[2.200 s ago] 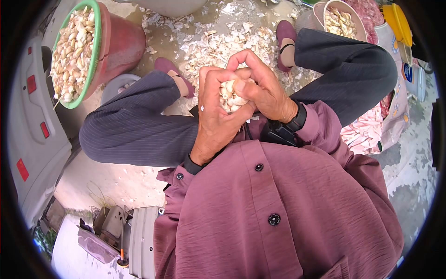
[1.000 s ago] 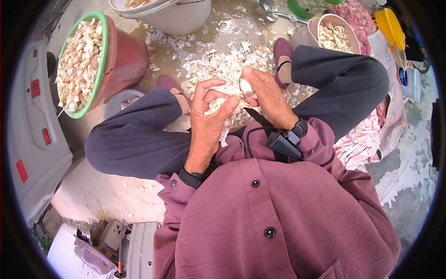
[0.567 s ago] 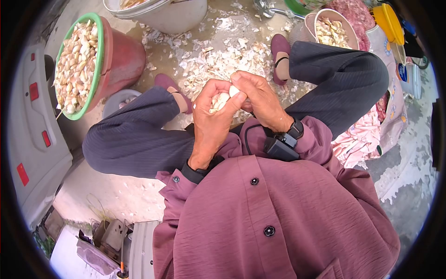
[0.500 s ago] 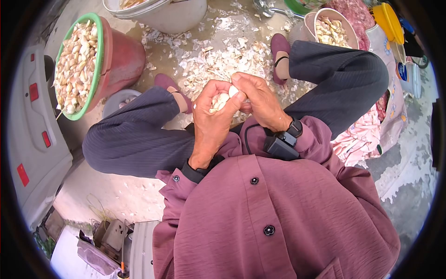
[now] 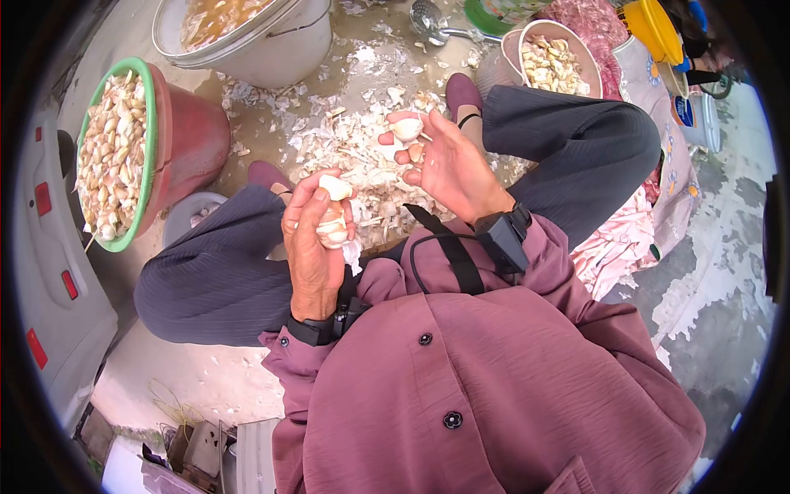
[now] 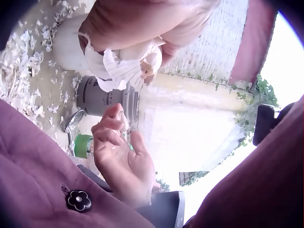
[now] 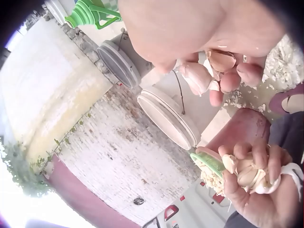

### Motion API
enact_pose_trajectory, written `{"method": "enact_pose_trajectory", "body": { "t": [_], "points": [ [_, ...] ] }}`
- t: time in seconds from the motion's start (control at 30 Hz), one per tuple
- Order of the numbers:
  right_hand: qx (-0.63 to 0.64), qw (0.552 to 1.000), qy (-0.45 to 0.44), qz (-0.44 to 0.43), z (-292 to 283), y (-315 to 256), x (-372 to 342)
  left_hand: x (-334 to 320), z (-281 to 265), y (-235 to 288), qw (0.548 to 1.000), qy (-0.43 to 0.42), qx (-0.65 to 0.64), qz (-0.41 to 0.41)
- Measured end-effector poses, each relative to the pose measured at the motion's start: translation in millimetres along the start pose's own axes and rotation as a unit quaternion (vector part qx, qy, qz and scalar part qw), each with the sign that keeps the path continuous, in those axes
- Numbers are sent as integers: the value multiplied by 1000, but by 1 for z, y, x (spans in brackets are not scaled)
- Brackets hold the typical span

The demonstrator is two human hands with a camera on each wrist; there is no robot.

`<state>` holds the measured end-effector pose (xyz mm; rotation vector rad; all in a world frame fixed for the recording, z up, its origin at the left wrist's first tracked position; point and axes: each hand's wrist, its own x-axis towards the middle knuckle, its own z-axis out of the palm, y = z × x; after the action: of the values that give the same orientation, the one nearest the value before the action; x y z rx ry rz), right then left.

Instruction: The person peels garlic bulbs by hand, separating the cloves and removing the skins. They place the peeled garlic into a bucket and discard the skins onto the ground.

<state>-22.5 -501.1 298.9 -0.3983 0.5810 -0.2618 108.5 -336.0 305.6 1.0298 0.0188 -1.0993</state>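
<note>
In the head view, the left hand (image 5: pixel 313 251) holds a partly broken garlic bulb (image 5: pixel 333 226), with a pale clove (image 5: pixel 336 188) at its fingertips. Loose white skin hangs under that bulb, also visible in the left wrist view as papery skin (image 6: pixel 114 69). Apart from it, the right hand (image 5: pixel 457 173) has its palm turned up and fingers bent around a few cloves (image 5: pixel 406 129). The right wrist view shows a whitish clove (image 7: pixel 195 77) and a brownish one (image 7: pixel 221 61) against those fingers.
Garlic skins (image 5: pixel 370 173) litter the ground between the feet. A green-rimmed red bucket (image 5: pixel 193 132) full of cloves stands at left, a white bucket (image 5: pixel 284 49) of liquid behind. A pinkish pail (image 5: pixel 594 74) of cloves and a mesh sack (image 5: pixel 580 20) are at right.
The hands, together around the garlic half a second ago, have moved apart. The right hand has turned palm up with cloves in its fingers. The head view has shifted, showing more of the white bucket.
</note>
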Motion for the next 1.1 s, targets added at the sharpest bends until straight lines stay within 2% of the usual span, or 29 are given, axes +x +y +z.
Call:
{"method": "enact_pose_trajectory", "body": {
  "t": [0.03, 0.07, 0.37, 0.43, 0.57, 0.6, 0.7, 0.77, 0.83, 0.97, 1.03, 1.07, 1.1],
  "points": [
    [-4, 999, 32, -20, 0, -3, 1, -1, 1, -1, 1000, -5, -1, -1],
    [12, 999, -22, -22, -7, -9, 2, -1, 3, -1, 1000, -6, 2, -8],
    [67, 994, 2, -85, -6, -57, -18, 4, 13, -3, 999, -19, 10, -34],
    [-39, 989, 56, -132, -20, -67, -23, 4, 14, -5, 999, -31, 14, -30],
    [2, 986, 72, -147, -27, -85, -36, 3, 13, -5, 999, -40, 6, -35],
    [1, 982, 114, -152, -23, -85, -38, 3, 14, -5, 999, -33, 9, -34],
    [2, 981, 125, -149, -22, -88, -44, 1, 15, -6, 999, -25, 14, -41],
    [26, 982, 103, -154, -33, -91, -43, 0, 16, -5, 999, -26, 19, -41],
    [39, 988, 8, -147, -41, -95, -44, -2, 18, -5, 999, -15, 33, -35],
    [36, 978, 46, -200, -45, -112, -49, -4, 18, -7, 999, -26, 27, -28],
    [114, 956, 47, -267, -56, -134, -51, -3, 18, -7, 999, -30, 27, -19],
    [226, 924, 17, -309, -68, -146, -49, -4, 17, -7, 999, -24, 28, -18],
    [335, 861, 58, -378, -65, -154, -48, -4, 17, -8, 999, -17, 29, -17]
  ]
}}
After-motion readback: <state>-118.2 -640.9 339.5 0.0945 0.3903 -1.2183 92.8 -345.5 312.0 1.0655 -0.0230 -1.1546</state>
